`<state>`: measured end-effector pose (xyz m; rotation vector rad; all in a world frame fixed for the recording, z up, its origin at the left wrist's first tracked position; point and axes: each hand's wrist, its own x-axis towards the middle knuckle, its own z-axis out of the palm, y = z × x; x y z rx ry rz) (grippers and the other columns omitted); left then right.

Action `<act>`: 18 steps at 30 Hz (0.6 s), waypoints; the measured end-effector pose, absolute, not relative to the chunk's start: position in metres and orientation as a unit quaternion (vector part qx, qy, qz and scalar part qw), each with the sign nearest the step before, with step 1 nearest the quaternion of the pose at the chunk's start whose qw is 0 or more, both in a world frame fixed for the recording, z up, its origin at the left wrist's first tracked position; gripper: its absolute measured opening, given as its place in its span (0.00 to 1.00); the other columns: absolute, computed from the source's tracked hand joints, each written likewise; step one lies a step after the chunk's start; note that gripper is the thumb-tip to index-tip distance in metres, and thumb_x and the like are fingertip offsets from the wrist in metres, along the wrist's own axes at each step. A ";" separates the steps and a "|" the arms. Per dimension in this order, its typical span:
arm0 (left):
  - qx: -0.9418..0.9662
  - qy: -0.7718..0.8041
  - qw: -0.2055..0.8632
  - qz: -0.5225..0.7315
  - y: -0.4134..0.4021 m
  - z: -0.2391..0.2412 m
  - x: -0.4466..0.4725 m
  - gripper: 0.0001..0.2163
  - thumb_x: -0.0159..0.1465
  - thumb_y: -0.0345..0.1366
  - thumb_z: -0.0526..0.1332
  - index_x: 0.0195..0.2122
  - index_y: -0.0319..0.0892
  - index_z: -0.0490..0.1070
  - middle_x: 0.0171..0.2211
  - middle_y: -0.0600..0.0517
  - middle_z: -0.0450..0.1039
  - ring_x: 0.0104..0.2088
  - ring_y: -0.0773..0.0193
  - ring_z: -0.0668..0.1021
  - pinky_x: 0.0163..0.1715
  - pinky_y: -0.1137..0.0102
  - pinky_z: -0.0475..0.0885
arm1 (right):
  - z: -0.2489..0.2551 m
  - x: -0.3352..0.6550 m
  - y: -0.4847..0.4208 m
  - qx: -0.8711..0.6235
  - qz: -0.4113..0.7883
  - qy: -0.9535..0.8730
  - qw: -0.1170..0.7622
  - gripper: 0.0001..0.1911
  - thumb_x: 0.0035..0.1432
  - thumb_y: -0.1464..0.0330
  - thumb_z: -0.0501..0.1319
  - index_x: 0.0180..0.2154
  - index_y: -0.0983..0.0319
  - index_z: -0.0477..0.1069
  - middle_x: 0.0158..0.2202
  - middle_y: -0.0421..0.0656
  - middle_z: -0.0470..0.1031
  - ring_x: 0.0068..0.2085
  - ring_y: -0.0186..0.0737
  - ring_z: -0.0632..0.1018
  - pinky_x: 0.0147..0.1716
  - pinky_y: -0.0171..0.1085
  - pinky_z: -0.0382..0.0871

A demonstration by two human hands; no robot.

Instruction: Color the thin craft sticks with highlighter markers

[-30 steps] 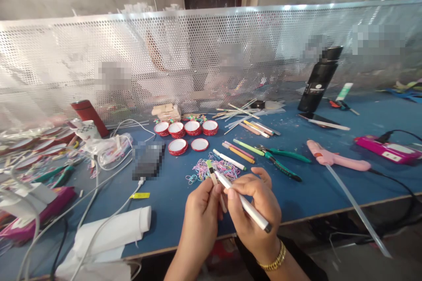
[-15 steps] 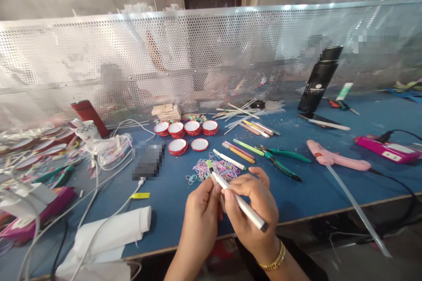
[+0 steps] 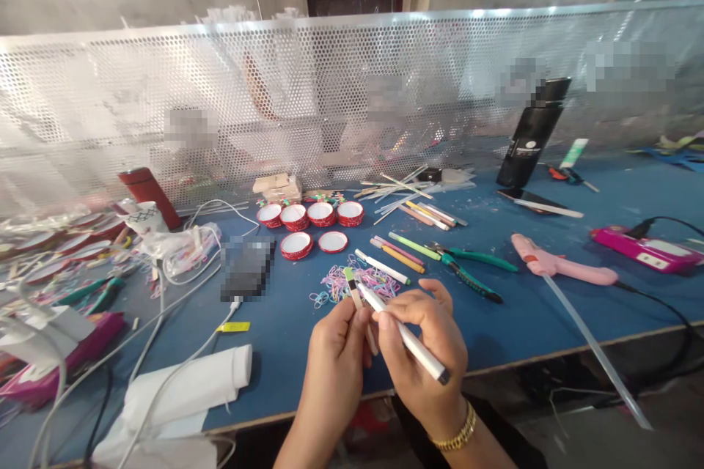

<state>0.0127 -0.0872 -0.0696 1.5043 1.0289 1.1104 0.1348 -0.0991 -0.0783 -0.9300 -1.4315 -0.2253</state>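
Observation:
My left hand (image 3: 333,355) is closed, pinching a thin flat stick (image 3: 353,288) with a green band near its top. My right hand (image 3: 421,348) is closed around a white marker pen (image 3: 410,342), held like a pencil with its tip against the stick. Both hands hover over the near edge of the blue table (image 3: 528,308). Just beyond them lies a pile of small coloured rubber bands (image 3: 360,280).
Red-rimmed round lids (image 3: 311,223), coloured pens (image 3: 399,253), green pliers (image 3: 473,267), a pink glue gun (image 3: 561,266), a black bottle (image 3: 531,133), a pink box (image 3: 646,249), a white roll (image 3: 187,388) and cables lie about. A perforated metal screen (image 3: 341,95) stands behind.
The white marker's tip shifts slightly back and forth along the stick; both hands stay in place over the table edge.

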 end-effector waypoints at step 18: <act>0.621 0.425 0.479 0.452 -0.088 -0.068 0.013 0.19 0.70 0.50 0.56 0.27 0.42 0.63 0.20 0.58 0.60 0.21 0.69 0.63 0.23 0.75 0.57 | -0.079 0.135 -0.098 -0.410 -0.098 -0.631 0.651 0.06 0.61 0.75 0.61 0.35 0.59 0.67 0.28 0.36 0.77 0.31 0.36 0.79 0.57 0.52 0.61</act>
